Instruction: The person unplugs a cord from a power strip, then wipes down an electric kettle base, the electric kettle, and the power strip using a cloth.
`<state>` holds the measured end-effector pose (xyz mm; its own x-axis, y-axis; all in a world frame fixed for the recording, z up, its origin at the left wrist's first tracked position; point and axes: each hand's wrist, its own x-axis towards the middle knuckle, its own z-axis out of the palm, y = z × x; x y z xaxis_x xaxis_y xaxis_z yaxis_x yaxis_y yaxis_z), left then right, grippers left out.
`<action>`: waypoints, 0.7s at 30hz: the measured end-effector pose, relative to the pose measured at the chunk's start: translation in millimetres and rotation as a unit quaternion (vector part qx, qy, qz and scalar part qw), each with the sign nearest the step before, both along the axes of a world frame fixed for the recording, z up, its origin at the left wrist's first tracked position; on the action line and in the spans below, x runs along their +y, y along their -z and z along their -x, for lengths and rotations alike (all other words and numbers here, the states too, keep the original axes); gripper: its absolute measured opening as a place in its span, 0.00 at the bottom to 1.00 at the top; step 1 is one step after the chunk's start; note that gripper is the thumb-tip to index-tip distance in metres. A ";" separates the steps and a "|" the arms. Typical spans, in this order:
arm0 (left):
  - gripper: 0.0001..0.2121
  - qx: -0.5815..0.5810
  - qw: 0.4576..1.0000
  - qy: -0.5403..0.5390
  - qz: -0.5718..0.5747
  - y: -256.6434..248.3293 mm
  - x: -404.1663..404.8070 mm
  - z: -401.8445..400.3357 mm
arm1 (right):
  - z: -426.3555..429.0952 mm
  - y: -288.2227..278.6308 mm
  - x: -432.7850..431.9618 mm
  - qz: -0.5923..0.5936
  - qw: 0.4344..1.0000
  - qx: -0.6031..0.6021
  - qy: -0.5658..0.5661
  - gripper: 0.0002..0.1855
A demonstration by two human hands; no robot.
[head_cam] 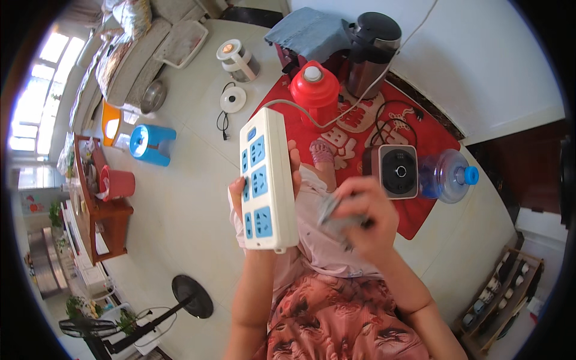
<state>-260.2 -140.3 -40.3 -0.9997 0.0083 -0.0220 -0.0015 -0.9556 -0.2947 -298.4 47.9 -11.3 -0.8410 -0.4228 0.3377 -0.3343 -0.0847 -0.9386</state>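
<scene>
A white power strip (270, 180) with blue socket faces is tilted upright before me, its cord leaving from the upper end. My left hand (237, 191) grips it around the middle, thumb on the left edge and fingers behind the right. Bunched in my right hand (366, 216) is a grey cloth (337, 213), blurred and apart from the strip. Beyond my knees stand a red thermos flask (316, 90) and a steel and black vacuum jug (373, 54).
A red mat (407, 225) carries a black and silver appliance (398, 171) beside a blue-capped water bottle (450, 175). Left on the tiles are a glass kettle (238, 60), its white base (233, 99), a blue stool (153, 145) and a fan (192, 297). A shoe rack (499, 297) stands right.
</scene>
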 end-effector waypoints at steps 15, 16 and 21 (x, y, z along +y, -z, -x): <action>0.43 -0.162 0.916 -0.023 0.365 11.9 19.1 -41.6 | 16.1 23.9 -3.3 -0.104 0.989 0.050 0.090 0.15; 0.45 -0.127 0.929 -0.011 0.346 8.1 20.5 -38.8 | 21.5 40.1 -0.8 -0.044 0.992 -0.040 0.113 0.12; 0.51 -0.063 0.955 0.039 0.286 -1.9 25.3 -42.0 | 22.1 52.8 7.0 0.254 0.872 -0.415 0.048 0.10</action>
